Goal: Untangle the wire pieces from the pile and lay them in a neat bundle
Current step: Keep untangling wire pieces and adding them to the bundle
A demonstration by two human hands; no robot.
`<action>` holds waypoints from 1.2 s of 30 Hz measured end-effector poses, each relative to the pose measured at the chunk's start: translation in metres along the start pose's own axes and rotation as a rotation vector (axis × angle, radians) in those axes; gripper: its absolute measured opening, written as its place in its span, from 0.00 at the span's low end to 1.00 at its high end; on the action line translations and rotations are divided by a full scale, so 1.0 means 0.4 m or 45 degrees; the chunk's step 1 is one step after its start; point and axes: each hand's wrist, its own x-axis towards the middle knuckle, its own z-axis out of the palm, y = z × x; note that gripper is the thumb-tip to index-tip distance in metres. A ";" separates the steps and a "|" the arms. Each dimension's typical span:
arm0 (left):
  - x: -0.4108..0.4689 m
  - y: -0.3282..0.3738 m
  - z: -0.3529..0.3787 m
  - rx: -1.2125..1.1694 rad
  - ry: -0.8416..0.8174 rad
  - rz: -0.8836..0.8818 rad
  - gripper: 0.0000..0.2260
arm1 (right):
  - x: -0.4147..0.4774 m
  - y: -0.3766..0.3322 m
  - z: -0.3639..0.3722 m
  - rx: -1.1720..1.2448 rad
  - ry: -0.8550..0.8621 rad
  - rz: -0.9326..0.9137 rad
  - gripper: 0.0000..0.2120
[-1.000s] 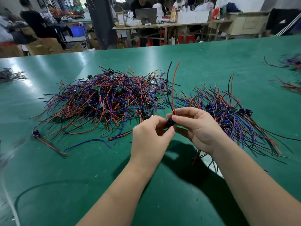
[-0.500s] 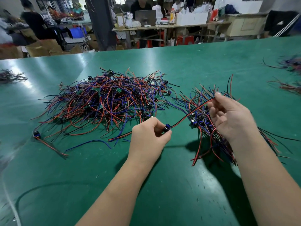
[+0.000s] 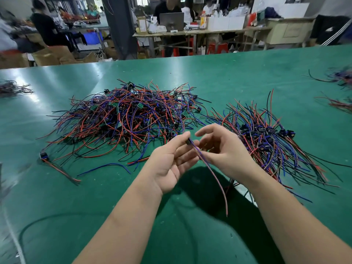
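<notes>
A tangled pile of red, blue and black wire pieces (image 3: 123,119) with small connectors lies on the green table (image 3: 209,77), ahead and left of my hands. To the right lies the sorted bundle (image 3: 266,138), its connectors grouped together and its wires fanning toward me. My left hand (image 3: 171,161) pinches the connector end of one wire piece (image 3: 213,176), whose blurred wires hang down toward me. My right hand (image 3: 224,151) hovers just right of it, close to the bundle. Its fingers are loosely curled beside the wire, with no clear grip.
A single wire piece (image 3: 44,156) and a loose blue wire (image 3: 106,166) lie near the pile's left front. More wire heaps sit at the far left (image 3: 11,88) and far right (image 3: 341,77). People and workbenches stand beyond the table's far edge.
My right hand drew out along the wires toward the bundle, then came back beside my left hand. The wires, first standing up, now hang down toward me.
</notes>
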 end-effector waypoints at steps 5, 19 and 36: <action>0.004 -0.015 0.003 0.251 0.100 0.084 0.09 | -0.003 -0.012 0.009 0.180 0.071 -0.076 0.16; -0.002 0.008 0.002 0.202 0.376 0.842 0.23 | 0.022 -0.044 -0.054 1.004 0.560 0.447 0.07; 0.000 -0.072 -0.003 1.560 0.181 1.034 0.07 | 0.023 -0.020 -0.053 0.690 0.442 0.680 0.11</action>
